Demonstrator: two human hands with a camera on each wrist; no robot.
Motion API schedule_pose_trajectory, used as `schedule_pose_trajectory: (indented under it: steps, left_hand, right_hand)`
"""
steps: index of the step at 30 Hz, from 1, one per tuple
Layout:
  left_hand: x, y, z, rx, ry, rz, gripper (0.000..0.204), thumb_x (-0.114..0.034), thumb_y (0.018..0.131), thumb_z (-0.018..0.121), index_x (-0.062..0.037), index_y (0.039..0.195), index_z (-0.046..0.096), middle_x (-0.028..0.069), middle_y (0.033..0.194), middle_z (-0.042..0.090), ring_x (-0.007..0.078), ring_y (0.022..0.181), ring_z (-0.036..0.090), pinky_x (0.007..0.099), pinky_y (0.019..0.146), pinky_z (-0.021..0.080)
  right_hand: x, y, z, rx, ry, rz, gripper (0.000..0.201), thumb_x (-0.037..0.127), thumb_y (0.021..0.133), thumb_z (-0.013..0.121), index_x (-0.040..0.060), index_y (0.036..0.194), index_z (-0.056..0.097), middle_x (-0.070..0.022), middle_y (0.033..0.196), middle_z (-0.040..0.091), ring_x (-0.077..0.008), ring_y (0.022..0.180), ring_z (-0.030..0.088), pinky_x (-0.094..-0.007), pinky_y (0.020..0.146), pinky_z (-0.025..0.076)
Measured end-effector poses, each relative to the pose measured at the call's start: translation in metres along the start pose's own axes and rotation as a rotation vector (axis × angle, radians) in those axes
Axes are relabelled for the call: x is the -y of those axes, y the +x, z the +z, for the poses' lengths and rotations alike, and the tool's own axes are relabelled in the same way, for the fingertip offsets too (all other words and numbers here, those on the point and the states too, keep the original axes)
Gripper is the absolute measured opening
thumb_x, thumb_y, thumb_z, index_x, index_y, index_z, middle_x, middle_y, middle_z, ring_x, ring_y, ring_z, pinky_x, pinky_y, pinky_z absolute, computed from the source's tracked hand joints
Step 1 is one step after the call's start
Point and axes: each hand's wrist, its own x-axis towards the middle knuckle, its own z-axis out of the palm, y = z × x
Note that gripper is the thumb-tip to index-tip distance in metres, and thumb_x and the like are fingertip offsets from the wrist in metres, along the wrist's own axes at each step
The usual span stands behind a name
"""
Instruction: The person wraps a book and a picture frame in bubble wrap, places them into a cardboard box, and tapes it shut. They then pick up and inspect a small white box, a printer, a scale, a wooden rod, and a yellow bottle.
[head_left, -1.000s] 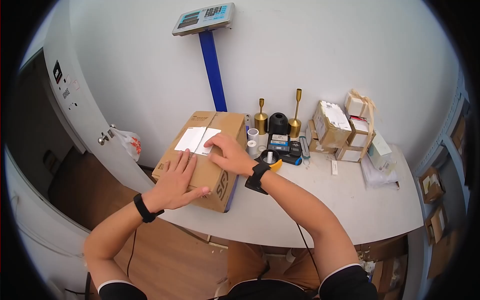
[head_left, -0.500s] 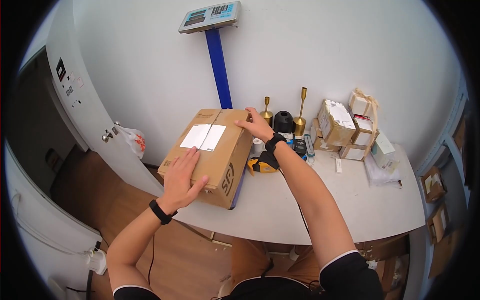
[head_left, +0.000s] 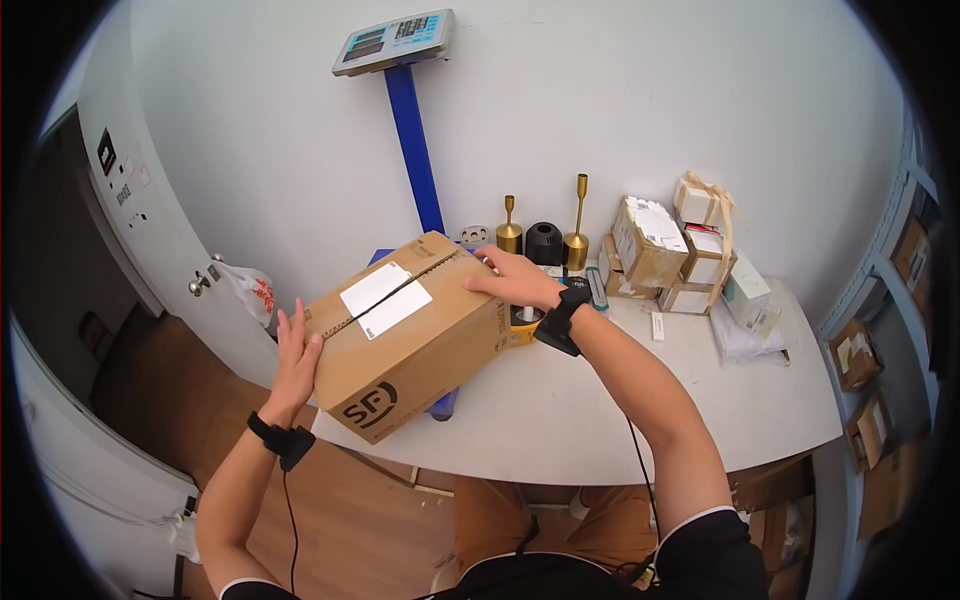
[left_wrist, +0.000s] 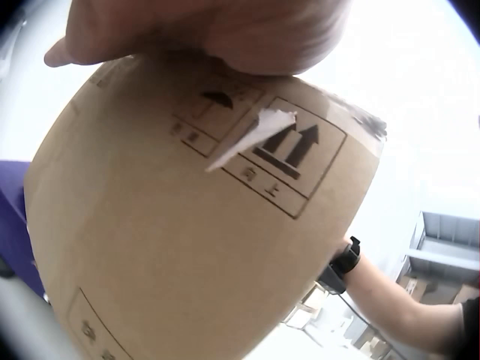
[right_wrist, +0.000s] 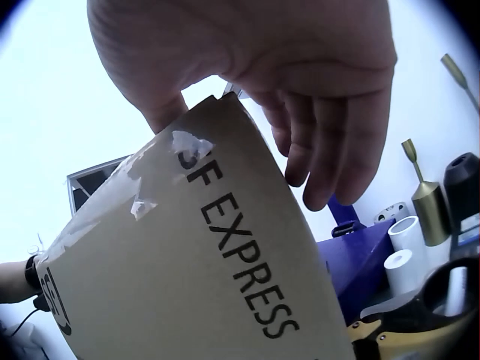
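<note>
A brown cardboard box (head_left: 440, 330) with a white label (head_left: 385, 300) across its top seam sits turned at an angle over the blue scale platform (head_left: 445, 405). My left hand (head_left: 293, 365) lies against the left end, fingers straight and thumb near the top edge. The left wrist view has that hand (left_wrist: 202, 30) over the printed box end (left_wrist: 187, 225). At the far right corner my right hand (head_left: 515, 280) grips, thumb on top and fingers over the edge; the right wrist view has this hand (right_wrist: 255, 60) astride the corner of the box (right_wrist: 225, 247).
The scale display (head_left: 395, 42) rises on a blue post (head_left: 412, 150). Right of the box stand gold candlesticks (head_left: 576, 250), a black holder (head_left: 543, 243) and a tape dispenser (head_left: 522, 328). Small cartons (head_left: 650, 240) are stacked farther right on the white table (head_left: 600, 400). A door is at the left.
The box has turned, its lettered front end swinging left and toward me. My left hand has moved from its top to its left end; my right hand left the label for the far corner.
</note>
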Motion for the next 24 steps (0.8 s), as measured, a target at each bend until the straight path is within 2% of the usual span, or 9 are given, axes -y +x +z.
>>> schedule_pose_trajectory:
  steps: [1,3,4,6,9,11,17,20,24]
  left_hand:
    - [-0.004,-0.004,0.002,0.002,0.004,0.003,0.063,-0.036,0.106,0.043,-0.0148,0.161,0.023,0.0205,0.168,0.010,0.0416,0.153,0.010,0.0521,0.122,0.012]
    - [-0.015,-0.012,0.011,-0.038,-0.653,-0.292,0.068,-0.035,0.104,0.050,-0.0103,0.161,0.022,0.0211,0.164,0.022,0.0364,0.149,0.027,0.0420,0.117,0.030]
    - [-0.013,-0.014,0.013,-0.036,-0.651,-0.291,0.068,-0.035,0.104,0.050,-0.0103,0.161,0.022,0.0211,0.164,0.022,0.0364,0.149,0.027,0.0420,0.117,0.030]
    - [-0.008,-0.017,0.016,0.107,-1.045,-0.634,0.068,-0.043,0.099,0.054,-0.0087,0.154,0.035,0.0170,0.154,0.039,0.0314,0.138,0.045,0.0397,0.108,0.042]
    - [-0.034,-0.025,0.011,0.275,-1.231,-0.718,0.072,-0.053,0.093,0.056,-0.0101,0.148,0.042,0.0150,0.143,0.050,0.0297,0.129,0.053,0.0417,0.104,0.046]
    - [-0.049,-0.028,0.009,0.289,-1.215,-0.725,0.074,-0.055,0.092,0.055,-0.0098,0.149,0.042,0.0149,0.142,0.052,0.0291,0.128,0.054,0.0422,0.104,0.046]
    - [-0.044,-0.031,0.014,0.267,-1.233,-0.719,0.074,-0.056,0.092,0.052,-0.0083,0.148,0.043,0.0143,0.138,0.056,0.0275,0.124,0.058,0.0438,0.102,0.047]
    - [-0.043,-0.032,0.020,0.203,-1.294,-0.686,0.070,-0.053,0.093,0.053,-0.0070,0.145,0.045,0.0145,0.136,0.058,0.0279,0.122,0.059,0.0430,0.101,0.049]
    - [-0.047,-0.035,0.019,0.176,-1.391,-0.673,0.061,-0.046,0.093,0.054,-0.0042,0.138,0.050,0.0150,0.132,0.060,0.0288,0.119,0.060,0.0410,0.098,0.051]
  right_hand:
    - [0.001,0.007,0.006,0.015,-0.017,-0.030,0.080,0.056,0.087,0.064,-0.0024,0.139,0.048,-0.0239,0.120,0.064,-0.0316,0.112,0.063,-0.0371,0.095,0.049]
    - [0.002,0.020,0.016,0.025,-0.032,-0.059,0.083,0.054,0.089,0.064,-0.0021,0.147,0.042,-0.0263,0.129,0.061,-0.0330,0.119,0.061,-0.0378,0.101,0.047]
    - [0.002,0.027,0.022,0.027,-0.030,-0.020,0.084,0.054,0.089,0.062,-0.0025,0.147,0.040,-0.0269,0.133,0.059,-0.0340,0.123,0.059,-0.0387,0.102,0.046]
    - [-0.002,0.035,0.025,0.030,-0.028,0.018,0.085,0.055,0.090,0.061,-0.0028,0.148,0.039,-0.0275,0.137,0.058,-0.0350,0.126,0.058,-0.0396,0.103,0.045]
    - [-0.013,0.045,0.022,0.107,0.154,0.063,0.080,0.055,0.094,0.058,-0.0004,0.149,0.040,-0.0229,0.139,0.057,-0.0309,0.128,0.056,-0.0380,0.104,0.044]
    - [-0.019,0.047,0.021,0.214,0.327,0.130,0.070,0.048,0.101,0.055,0.0007,0.150,0.039,-0.0156,0.143,0.055,-0.0215,0.128,0.054,-0.0332,0.109,0.039]
    - [-0.004,0.042,0.018,0.238,0.515,0.310,0.059,0.047,0.103,0.049,0.0072,0.146,0.051,-0.0088,0.137,0.060,-0.0153,0.123,0.056,-0.0312,0.104,0.041]
    - [0.003,0.037,0.019,0.178,0.411,0.221,0.061,0.046,0.103,0.045,0.0005,0.142,0.052,-0.0159,0.137,0.060,-0.0255,0.123,0.058,-0.0352,0.103,0.043]
    - [0.004,0.017,0.019,0.104,0.277,0.150,0.061,0.047,0.104,0.042,-0.0006,0.142,0.051,-0.0180,0.137,0.060,-0.0285,0.125,0.057,-0.0360,0.105,0.042]
